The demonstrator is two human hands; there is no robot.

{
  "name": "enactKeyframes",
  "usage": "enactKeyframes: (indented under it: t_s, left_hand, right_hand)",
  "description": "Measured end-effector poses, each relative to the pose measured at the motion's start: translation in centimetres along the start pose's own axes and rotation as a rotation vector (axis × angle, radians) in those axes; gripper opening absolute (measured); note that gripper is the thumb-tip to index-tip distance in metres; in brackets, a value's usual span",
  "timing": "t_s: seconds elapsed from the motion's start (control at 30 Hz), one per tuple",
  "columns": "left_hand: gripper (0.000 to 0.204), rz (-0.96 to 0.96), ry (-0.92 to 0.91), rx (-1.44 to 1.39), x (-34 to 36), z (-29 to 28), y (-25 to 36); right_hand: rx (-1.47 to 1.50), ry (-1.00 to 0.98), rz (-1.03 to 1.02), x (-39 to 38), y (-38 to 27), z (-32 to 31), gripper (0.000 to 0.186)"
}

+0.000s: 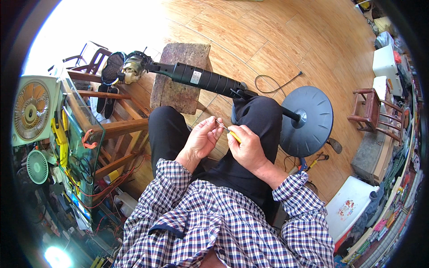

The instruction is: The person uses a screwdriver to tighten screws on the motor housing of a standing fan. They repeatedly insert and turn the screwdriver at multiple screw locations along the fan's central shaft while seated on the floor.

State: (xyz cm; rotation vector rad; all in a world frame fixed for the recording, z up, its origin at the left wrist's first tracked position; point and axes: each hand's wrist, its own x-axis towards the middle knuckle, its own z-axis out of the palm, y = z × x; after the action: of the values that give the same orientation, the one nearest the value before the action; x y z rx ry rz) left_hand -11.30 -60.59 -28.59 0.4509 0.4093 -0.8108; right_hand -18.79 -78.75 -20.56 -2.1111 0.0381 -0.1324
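At the far left a pale box fan (31, 109) is leaning against the clutter, with a small green fan (37, 166) lying just below it. Beside them a glass-topped wooden rack (91, 129) is carrying yellow tools (60, 138), an orange clamp (88, 138) and loops of red and black wire. Further in, the bare fan motor (133, 68) is sticking out over the rack, and its black column (201, 79) is lying across a worn block (181, 76) and running on over the person's right knee. The person is sitting in a checked shirt (214, 219) and dark trousers, with both forearms coming up from the lower edge. The left hand (202, 139) is curling loosely, its thumb and forefinger pinching the thin metal tip of a screwdriver (227, 130) held between the two hands above the lap. The right hand (246, 147) is closing around the yellow handle of that tool, with the fingers wrapping it firmly; whether the tip is touching anything small between the fingers cannot be told. Just past the right hand the round grey base (308, 117) is standing on edge on the wooden floor (268, 40), joined to the column. A black cord (275, 85) is curling on the floor above it. To the right a small wooden stool (373, 109) is standing near white boxes (385, 62), and a white plastic stool (351, 207) is sitting at the lower right.
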Motion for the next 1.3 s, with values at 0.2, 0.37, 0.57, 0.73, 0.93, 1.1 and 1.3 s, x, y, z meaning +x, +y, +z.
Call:
enactKeyframes:
  t_s: [0.2, 0.37, 0.57, 0.73, 0.93, 1.1, 1.3]
  left_hand:
    - [0.014, 0.019, 0.075, 0.016, 0.3, 1.2, -1.1]
    - [0.015, -0.042, 0.006, -0.225, 2.3, 0.5, -2.6]
    - [0.017, 0.029, 0.115, -0.275, 5.7, 0.4, -2.7]
    - [0.019, 0.052, 0.140, -0.371, 8.8, -1.3, -1.2]
    - [0.019, 0.034, 0.082, -0.420, 11.0, -1.8, -1.4]
    - [0.020, -0.028, 0.038, -0.439, 12.4, -1.7, -1.8]
    - [0.026, -0.034, 0.137, -0.448, 13.1, -2.2, -1.7]
  right_hand:
    - [-0.008, -0.025, 0.038, 0.6, 0.0, -0.1, 0.019]
    - [-0.050, 0.026, 0.107, 1.6, 0.4, 0.4, 0.015]
    - [-0.149, 0.087, 0.067, 3.0, 0.1, 0.7, 0.021]
    - [-0.249, 0.102, 0.032, 3.4, 1.3, 1.2, 0.028]
    - [-0.519, -0.034, 0.122, 4.5, 0.9, 2.2, 0.030]
    - [-0.584, -0.090, 0.129, 5.5, 1.7, 3.1, 0.028]
    - [-0.596, -0.110, 0.154, 6.2, 2.0, 3.4, 0.027]
